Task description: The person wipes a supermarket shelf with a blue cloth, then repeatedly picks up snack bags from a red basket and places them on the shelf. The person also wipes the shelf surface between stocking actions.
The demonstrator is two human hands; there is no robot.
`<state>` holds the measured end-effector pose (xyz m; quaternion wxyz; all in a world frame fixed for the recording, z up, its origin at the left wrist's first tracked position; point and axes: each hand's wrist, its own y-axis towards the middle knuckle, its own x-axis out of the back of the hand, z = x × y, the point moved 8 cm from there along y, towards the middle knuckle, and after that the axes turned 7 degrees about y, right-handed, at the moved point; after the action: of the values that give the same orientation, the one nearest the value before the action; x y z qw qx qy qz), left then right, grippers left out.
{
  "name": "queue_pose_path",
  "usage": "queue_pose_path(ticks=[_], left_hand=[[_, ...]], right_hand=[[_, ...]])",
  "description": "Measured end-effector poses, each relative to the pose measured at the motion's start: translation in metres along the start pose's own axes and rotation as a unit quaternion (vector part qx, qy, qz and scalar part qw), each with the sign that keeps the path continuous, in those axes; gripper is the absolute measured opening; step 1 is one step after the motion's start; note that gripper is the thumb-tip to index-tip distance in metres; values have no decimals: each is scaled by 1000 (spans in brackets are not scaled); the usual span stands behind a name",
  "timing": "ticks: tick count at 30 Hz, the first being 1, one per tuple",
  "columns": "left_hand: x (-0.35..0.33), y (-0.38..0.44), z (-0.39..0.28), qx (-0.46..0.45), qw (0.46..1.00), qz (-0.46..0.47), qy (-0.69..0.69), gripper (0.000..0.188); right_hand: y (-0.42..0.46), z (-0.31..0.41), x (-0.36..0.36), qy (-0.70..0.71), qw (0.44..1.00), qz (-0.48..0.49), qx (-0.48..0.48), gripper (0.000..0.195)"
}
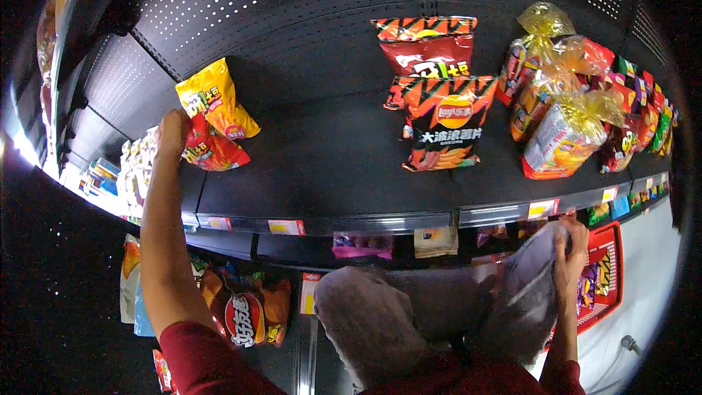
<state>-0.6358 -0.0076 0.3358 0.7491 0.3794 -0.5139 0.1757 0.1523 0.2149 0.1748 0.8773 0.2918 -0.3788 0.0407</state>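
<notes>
My left hand point(173, 130) reaches onto a black store shelf, at the left edge of a red snack bag point(215, 148). Its fingertips are hidden, so its grip cannot be told. A yellow snack bag point(216, 100) leans behind the red one. My right hand point(573, 247) is low at the right, beside my bent knee and a red shopping basket point(620, 280); its fingers are near the shelf edge, and whether they hold anything is unclear. A black and orange Lay's chip bag point(452, 120) stands mid-shelf, with a dark red snack bag point(428, 55) behind it.
Bundles in clear and yellow wrap point(565, 131) crowd the shelf's right side. White packages point(134, 167) stand at far left. The shelf's front edge point(378, 224) carries price tags. Below are a lower shelf with a pink pack point(362, 245) and a large brown snack bag point(247, 312).
</notes>
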Motion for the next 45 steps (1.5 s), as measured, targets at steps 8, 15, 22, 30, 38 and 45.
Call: queue_pose_path(ticks=[8,15,22,30,38,45], left_hand=[[65,-50,-51,-63,995,-24,-72,13],[114,-82,-126,-199,957,-37,-208,17],[220,-152,-250,-294,902,3,-316,16],[312,-265,-439,-420,814,-72,-394,13],[373,-351,-591,-577,680,-144,-429,7],[371,-419,-666,-647,550,-157,-504,6]], right_hand=[[-7,2,3,14,1000,-5,24,24],[-17,2,1,0,998,-23,56,29],[-32,4,19,155,986,5,67,34],[-49,-24,108,377,925,-25,-44,57],[-35,-30,236,410,902,-121,58,75],[-47,-51,264,288,944,-160,23,61]])
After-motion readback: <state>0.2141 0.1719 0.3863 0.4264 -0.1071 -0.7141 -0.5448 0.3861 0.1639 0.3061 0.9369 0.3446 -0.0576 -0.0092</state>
